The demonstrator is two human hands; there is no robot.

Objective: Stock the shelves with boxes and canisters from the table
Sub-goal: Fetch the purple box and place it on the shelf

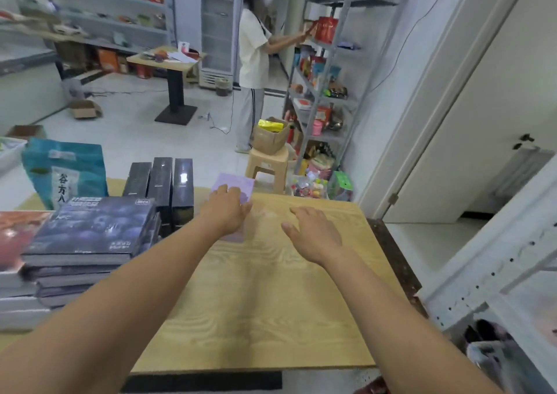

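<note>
On the desk (271, 303), stacked boxes (90, 233) lie at the left edge, upright boxes (162, 182) behind them, a bag (63, 170) at the far-left corner.

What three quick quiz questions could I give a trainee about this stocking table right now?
1. True or false: the right hand is gripping a box.
2. What does the left hand rest on? A) the purple box B) a teal bag C) a glass bottle
3. How many black boxes stand upright side by side on the table?

Key: 1 false, it hovers open and holds nothing; 2 A; 3 three.
</note>
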